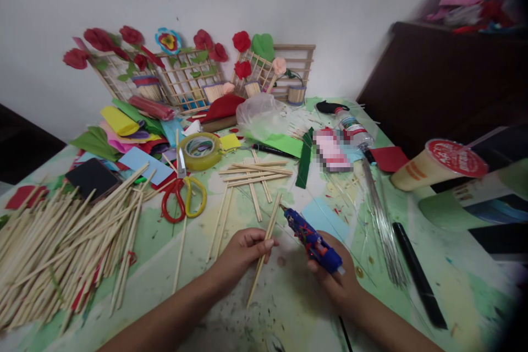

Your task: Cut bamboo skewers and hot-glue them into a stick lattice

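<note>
Between thumb and fingers, my left hand (246, 253) pinches a pair of wooden chopsticks (264, 251), tilted with their upper ends away from me. My right hand (339, 276) is wrapped around a blue hot glue gun (309, 236). The gun's nozzle points up and left, close beside the upper part of the chopsticks; whether it touches them I cannot tell. Just beyond lies a crossed stack of chopsticks (258, 173), and a few single sticks (218, 225) lie to its left. A light blue paper square (325, 218) lies behind the glue gun.
A big heap of chopsticks (61, 253) covers the left side. Scissors (181, 198) and a tape roll (200, 151) lie mid-left. On the right are wires (381, 231), a black stick (418, 275), a bottle (353, 129) and a drink cup (437, 165). Stick trellises (190, 74) with paper flowers lean on the wall.
</note>
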`<state>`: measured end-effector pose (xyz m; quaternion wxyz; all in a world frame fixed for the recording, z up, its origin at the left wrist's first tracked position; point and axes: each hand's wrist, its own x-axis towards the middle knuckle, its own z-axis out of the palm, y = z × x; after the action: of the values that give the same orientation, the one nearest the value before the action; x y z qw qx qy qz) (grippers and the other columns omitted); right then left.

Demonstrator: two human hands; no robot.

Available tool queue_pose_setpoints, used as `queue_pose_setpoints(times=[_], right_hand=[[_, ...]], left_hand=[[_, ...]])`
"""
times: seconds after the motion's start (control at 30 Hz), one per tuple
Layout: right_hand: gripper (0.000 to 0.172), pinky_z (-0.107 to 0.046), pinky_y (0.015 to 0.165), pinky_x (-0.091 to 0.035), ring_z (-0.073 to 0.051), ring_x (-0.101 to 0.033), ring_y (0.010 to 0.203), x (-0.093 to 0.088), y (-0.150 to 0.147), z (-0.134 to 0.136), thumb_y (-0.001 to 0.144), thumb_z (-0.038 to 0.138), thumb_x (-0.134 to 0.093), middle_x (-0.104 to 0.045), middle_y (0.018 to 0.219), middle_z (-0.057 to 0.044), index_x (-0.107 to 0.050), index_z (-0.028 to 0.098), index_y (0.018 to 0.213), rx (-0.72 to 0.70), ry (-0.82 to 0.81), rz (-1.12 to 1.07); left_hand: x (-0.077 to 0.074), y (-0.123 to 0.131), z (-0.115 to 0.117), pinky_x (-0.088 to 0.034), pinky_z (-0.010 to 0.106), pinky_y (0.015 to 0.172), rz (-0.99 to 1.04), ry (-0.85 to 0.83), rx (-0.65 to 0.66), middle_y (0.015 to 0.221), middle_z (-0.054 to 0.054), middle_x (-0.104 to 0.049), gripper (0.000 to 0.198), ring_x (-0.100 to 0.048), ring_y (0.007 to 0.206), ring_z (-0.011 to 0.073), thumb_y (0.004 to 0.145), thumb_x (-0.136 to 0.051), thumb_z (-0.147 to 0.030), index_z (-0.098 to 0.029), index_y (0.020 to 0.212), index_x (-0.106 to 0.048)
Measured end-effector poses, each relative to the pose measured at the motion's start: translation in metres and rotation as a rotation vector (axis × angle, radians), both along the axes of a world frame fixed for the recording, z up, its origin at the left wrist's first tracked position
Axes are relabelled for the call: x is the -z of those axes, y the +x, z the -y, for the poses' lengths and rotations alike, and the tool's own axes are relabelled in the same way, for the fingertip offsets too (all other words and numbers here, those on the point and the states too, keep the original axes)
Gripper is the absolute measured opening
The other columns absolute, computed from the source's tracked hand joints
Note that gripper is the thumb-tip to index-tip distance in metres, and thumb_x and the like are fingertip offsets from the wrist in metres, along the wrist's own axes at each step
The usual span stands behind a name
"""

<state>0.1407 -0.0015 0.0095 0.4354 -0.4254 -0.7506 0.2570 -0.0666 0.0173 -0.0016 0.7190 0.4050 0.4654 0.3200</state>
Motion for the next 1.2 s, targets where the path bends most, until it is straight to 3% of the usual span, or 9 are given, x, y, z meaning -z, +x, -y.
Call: queue_pose_setpoints(times=[0.63,1.2], right_hand=[[0.01,-0.026,0.054,-0.033,-0.015,-0.042,0.059,0.0038,-0.0012,-0.0007,0.081,0.026,-0.047,-0.04,0.065,0.001,-0.041,0.021,0.074,-0.058,0.02,0.075],[0.014,-0.026,0.053,-0.04,-0.015,-0.049,0.059,-0.0022,0.0016,-0.0033,0.082,0.032,-0.047,-0.049,0.065,-0.001,-0.049,0.02,0.076,0.023,-0.031,0.009]], left_hand=[[0.0003,0.0009,0.0005,-0.025,0.02,0.051,0.029,-0.005,-0.017,0.052,-0.003,-0.05,0.029,-0.04,0.05,0.0066,0.07,-0.067,-0.04,-0.012,0.077,-0.066],[-0.0008,-0.0003,0.0005,-0.024,0.02,0.05,-0.028,0.002,0.018,0.052,-0.002,-0.051,0.031,-0.04,0.05,0.007,0.069,-0.067,-0.043,-0.014,0.078,-0.068]])
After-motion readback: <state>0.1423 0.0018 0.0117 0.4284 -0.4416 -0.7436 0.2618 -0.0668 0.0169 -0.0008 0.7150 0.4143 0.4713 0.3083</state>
